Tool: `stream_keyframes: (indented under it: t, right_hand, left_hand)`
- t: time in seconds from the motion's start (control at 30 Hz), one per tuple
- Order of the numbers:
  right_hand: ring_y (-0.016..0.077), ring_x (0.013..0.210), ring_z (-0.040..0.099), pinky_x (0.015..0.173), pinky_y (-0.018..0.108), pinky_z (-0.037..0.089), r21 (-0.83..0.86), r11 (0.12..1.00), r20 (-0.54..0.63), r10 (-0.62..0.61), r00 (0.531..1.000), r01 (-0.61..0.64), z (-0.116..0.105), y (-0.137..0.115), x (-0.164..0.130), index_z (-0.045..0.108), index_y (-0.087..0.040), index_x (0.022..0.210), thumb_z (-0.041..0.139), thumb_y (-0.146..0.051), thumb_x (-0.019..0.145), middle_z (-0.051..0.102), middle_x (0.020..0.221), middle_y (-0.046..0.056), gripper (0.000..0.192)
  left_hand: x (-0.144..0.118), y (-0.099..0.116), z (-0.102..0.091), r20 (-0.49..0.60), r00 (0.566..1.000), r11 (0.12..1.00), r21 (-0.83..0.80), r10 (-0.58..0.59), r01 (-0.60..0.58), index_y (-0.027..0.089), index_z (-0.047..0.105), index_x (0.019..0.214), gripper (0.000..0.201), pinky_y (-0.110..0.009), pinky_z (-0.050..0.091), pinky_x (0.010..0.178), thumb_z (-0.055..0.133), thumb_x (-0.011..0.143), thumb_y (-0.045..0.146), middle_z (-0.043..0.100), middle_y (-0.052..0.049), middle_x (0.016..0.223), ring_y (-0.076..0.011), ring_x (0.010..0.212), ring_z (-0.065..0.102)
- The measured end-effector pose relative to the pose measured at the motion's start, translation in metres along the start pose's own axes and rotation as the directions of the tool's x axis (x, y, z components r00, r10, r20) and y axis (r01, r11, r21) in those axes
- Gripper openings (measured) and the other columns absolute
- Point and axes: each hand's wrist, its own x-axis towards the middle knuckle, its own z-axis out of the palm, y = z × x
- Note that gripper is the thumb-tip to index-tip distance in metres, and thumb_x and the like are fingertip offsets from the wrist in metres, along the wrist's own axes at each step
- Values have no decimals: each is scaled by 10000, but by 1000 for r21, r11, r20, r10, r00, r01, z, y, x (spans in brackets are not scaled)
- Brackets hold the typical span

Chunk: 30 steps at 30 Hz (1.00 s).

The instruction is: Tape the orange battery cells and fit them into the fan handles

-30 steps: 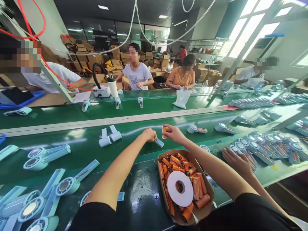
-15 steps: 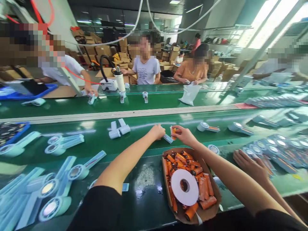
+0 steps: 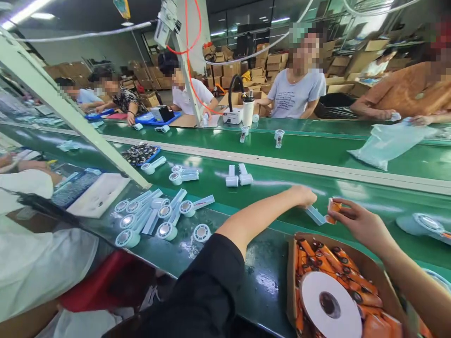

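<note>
Head-worn camera, close above hands [image 3: 306,195], facing down across conveyor [image 3: 352,192]; leftward, seemingly

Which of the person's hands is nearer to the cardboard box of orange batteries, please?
The right hand hangs just above the cardboard box at its far rim; the left hand is farther, up and left over the belt.

Both hands, left [image 3: 303,195] and right [image 3: 359,224], extended forward, fingers pinched
</note>
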Motion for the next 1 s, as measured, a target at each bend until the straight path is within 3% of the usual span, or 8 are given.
stream_keyframes:
  t: [0.1, 0.13, 0.2, 0.27, 0.33, 0.57, 0.87, 1.0]
  right_hand:
    - [306, 788, 769, 739, 402, 572, -58, 998, -26, -27, 999, 26, -5, -19, -12, 741, -175, 1239, 718, -695, 765, 840, 867, 115, 704]
    - [278, 751, 753, 729, 377, 564, -53, 998, -15, -37, 999, 36, -5, -25, -13, 734, -152, 1256, 715, -638, 802, 838, 854, 109, 666]
    - [239, 700, 724, 693, 342, 552, -8, 998, 24, -55, 998, 56, -4, -30, -11, 725, -128, 1283, 692, -517, 873, 839, 858, 96, 566]
    - [218, 724, 730, 713, 314, 560, -10, 999, -2, -41, 999, 41, -4, -28, -6, 740, -161, 1271, 711, -436, 879, 836, 837, 52, 480]
    - [209, 750, 741, 738, 299, 570, -15, 999, -27, -35, 999, 35, -3, -23, -5, 751, -197, 1254, 735, -388, 871, 828, 811, 16, 428]
    - [209, 768, 770, 747, 306, 595, -26, 996, -40, -87, 995, 86, -2, -9, -3, 736, -242, 1212, 744, -350, 875, 822, 802, -4, 354]
    - [227, 791, 808, 783, 333, 618, -83, 990, -64, -123, 990, 118, -2, -1, -3, 692, -263, 1211, 716, -302, 887, 819, 799, -7, 327]
    - [232, 830, 820, 787, 327, 623, -125, 988, -64, -96, 993, 87, -2, -3, -4, 681, -262, 1122, 690, -283, 878, 827, 818, 0, 246]
  left_hand:
    - [5, 4, 1, -86, 988, 986, 118, 130, -120, 195, 684, 1265, 295, -420, 612, 962, 645, 1041, 384, 675, -102, 1327, -224, 1133, 684]
    - [9, 3, 4, -105, 980, 976, 157, 168, -151, 115, 685, 1263, 363, -424, 595, 971, 518, 1100, 392, 672, -74, 1286, -255, 1154, 685]
    - [20, -2, 10, -134, 964, 954, 223, 232, -198, 94, 690, 1258, 397, -384, 573, 1003, 475, 1112, 394, 663, -65, 1302, -235, 1149, 684]
    - [32, -5, 15, -147, 952, 937, 270, 269, -223, 152, 667, 1294, 362, -459, 601, 991, 661, 1029, 398, 672, -107, 1325, -248, 1157, 682]
    - [40, -6, 19, -154, 949, 929, 297, 274, -220, 172, 657, 1311, 391, -506, 599, 1003, 718, 992, 390, 670, -122, 1341, -262, 1183, 673]
    - [50, 0, 15, -161, 962, 950, 257, 223, -177, 185, 670, 1290, 353, -476, 600, 994, 682, 1016, 407, 679, -105, 1322, -246, 1159, 681]
    - [41, 13, 20, -190, 959, 958, 235, 212, -166, 181, 664, 1309, 370, -515, 579, 1035, 688, 1011, 399, 661, -112, 1365, -267, 1216, 660]
    - [45, 23, 15, -194, 957, 966, 184, 217, -182, 182, 663, 1313, 375, -525, 573, 1046, 687, 1010, 403, 660, -113, 1370, -271, 1226, 656]
